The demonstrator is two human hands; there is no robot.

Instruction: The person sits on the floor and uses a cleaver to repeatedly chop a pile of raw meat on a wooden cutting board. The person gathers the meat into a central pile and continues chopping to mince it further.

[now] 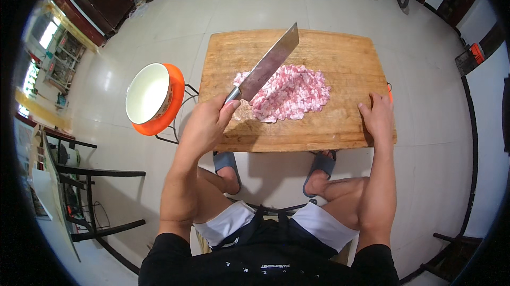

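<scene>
Gripped the cleaver (268, 64) in left hand (204, 126) over minced meat (292, 95), right hand (378, 118) open, flat on chopping board (319, 132).

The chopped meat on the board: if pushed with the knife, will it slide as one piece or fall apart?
The chopped meat is a loose heap of small pink bits, so it probably spreads rather than sliding whole. It looks moist, so likely sticky on the knife and wooden board.
</scene>
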